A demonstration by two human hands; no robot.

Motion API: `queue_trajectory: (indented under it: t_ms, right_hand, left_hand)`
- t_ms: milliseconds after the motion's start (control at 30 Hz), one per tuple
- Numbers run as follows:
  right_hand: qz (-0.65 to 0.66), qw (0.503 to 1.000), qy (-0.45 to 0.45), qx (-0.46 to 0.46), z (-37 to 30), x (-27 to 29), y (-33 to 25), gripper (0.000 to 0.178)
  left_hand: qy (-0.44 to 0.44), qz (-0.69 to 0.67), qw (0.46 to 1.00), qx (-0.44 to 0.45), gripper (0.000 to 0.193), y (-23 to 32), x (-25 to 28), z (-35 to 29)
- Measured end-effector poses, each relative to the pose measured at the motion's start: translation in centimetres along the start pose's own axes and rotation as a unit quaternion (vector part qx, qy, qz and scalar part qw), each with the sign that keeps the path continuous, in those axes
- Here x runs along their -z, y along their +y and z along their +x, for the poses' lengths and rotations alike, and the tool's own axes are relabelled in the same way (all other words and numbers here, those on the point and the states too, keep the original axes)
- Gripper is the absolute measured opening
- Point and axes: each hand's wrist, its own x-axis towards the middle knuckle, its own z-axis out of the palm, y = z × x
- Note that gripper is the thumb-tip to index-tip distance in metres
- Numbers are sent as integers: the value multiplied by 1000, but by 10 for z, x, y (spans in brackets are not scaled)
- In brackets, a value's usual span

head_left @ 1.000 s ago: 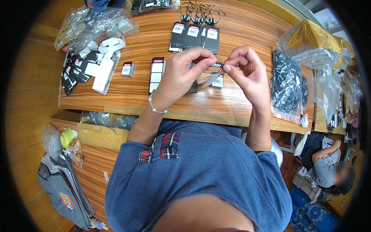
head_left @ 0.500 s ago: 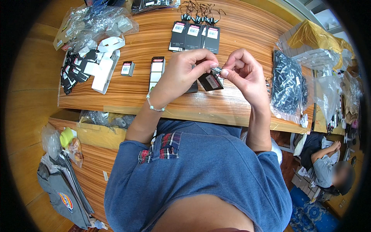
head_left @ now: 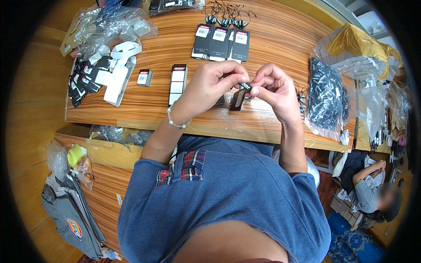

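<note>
A black hang tag [head_left: 237, 101] dangles between my hands over the table [head_left: 272, 127]. The fingertips of my left hand [head_left: 215, 85] are pinched at its upper end, around a small dark tag cord fastener [head_left: 246, 86]. My right hand [head_left: 276, 94] pinches the same spot from the other side, thumb against forefinger. The fingertips partly cover the cord, so its path is hard to make out. Left of my left wrist lies a stack of tags with white label fields [head_left: 177, 79]. Beyond my hands, black tags with white and pink stickers [head_left: 219, 41] lie in a row, corded fasteners [head_left: 226, 19] at their far ends.
A clear bag of black fasteners [head_left: 325, 94] lies on the right, with loose fasteners [head_left: 301, 98] beside it. On the left are a small tag stack [head_left: 144, 77], a heap of black tags [head_left: 85, 81] and plastic bags [head_left: 109, 30]. A seated person [head_left: 370, 188] is at far right.
The hang tag has swung from tilted to hanging more steeply, edge turned toward me. Both hands have shifted slightly down, still pinching close together.
</note>
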Motion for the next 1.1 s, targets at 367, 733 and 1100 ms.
queue_trajectory:
  t_ms: [367,733,1100]
  right_hand:
    - [0,1000,5,18,-3,-1,1,16]
    - [71,993,4,92,1,-6,-7,15]
    - [66,995,8,68,1,-6,-5,11]
  left_hand:
    - [9,-29,999,-17,12,-2,-5,-2]
    - [101,-56,991,-62,10,9,-7,1]
    - [81,-29,995,-53,10,9,-8,-3]
